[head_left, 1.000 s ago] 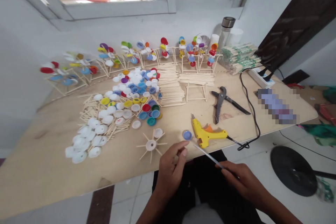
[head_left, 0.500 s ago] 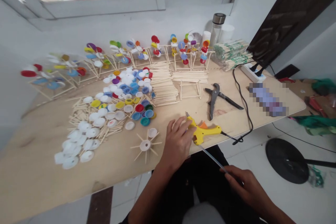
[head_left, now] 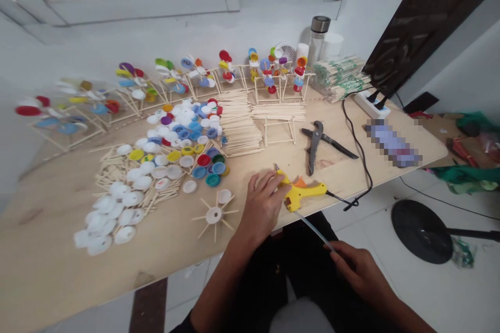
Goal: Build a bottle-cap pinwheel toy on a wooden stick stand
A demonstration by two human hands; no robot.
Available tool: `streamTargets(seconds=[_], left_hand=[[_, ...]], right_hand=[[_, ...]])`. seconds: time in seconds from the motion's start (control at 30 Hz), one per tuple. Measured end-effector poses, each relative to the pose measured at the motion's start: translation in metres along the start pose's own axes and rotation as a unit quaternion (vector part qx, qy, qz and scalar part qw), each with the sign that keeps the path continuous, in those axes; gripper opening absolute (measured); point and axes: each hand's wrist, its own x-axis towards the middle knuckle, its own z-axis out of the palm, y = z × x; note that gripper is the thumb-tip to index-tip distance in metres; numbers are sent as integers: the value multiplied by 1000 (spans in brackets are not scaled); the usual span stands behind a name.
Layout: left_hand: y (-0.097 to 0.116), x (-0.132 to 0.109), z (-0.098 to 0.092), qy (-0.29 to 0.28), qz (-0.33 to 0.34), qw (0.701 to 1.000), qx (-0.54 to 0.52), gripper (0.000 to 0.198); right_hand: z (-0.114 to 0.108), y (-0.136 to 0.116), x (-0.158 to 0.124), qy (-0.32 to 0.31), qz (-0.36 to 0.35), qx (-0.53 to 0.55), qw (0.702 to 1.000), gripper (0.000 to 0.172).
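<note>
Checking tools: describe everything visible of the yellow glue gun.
The glue gun, plastic-looking, yellow with an orange trigger, lies on its side near the edge of the table, grey nozzle pointing away. The left hand lies over its front; the right hand holds a translucent stick at its rear, insertion unclear. A black cord leaves its handle.

Our left grip (head_left: 264, 199) arches palm-down, fingers slightly bent; our right grip (head_left: 353, 264), lower, pinches with fingers curled.
</note>
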Motion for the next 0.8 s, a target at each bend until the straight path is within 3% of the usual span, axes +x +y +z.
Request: streamTargets(seconds=[0.2, 0.47, 0.8], left_hand=[[-1, 1, -1, -6, 4, 1000, 8, 32], [0, 1, 1, 10, 12, 1000, 18, 30], [3, 1, 1, 10, 4, 1000, 26, 24]], right_hand=[[6, 11, 2, 13, 3, -4, 1000, 39], [2, -4, -2, 24, 2, -5, 1000, 38], [7, 19, 0, 19, 6, 5, 1000, 39]])
